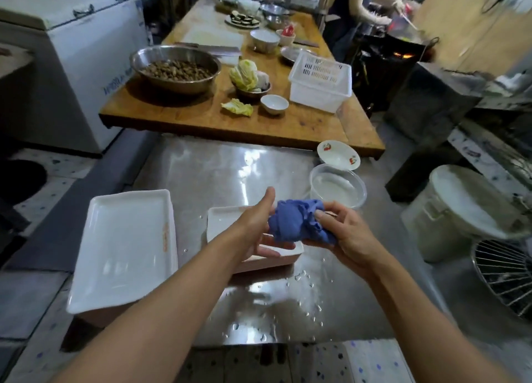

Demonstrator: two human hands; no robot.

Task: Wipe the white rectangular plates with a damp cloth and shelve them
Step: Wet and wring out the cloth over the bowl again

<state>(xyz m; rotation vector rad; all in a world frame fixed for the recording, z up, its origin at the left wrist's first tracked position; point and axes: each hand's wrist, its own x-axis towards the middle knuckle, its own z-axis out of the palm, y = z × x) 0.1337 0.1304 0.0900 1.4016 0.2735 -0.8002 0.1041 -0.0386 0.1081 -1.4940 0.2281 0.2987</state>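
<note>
A bunched blue cloth (pixel 296 221) is held between both hands above the steel counter. My right hand (pixel 345 233) grips its right side with curled fingers. My left hand (pixel 259 227) touches its left side, thumb up and fingers stretched underneath. Below the hands lies a small stack of white rectangular plates (pixel 221 221), partly hidden by my left hand. A second stack of larger white rectangular plates (pixel 123 247) sits at the counter's left edge.
A clear tub of water (pixel 336 190) and a small flowered bowl (pixel 339 155) stand behind the hands. Water drops dot the steel counter (pixel 201 175). Beyond is a wooden table (pixel 259 123) with bowls, cabbage and a white basket (pixel 319 80). A white bucket (pixel 463 210) stands right; a person cooks far back.
</note>
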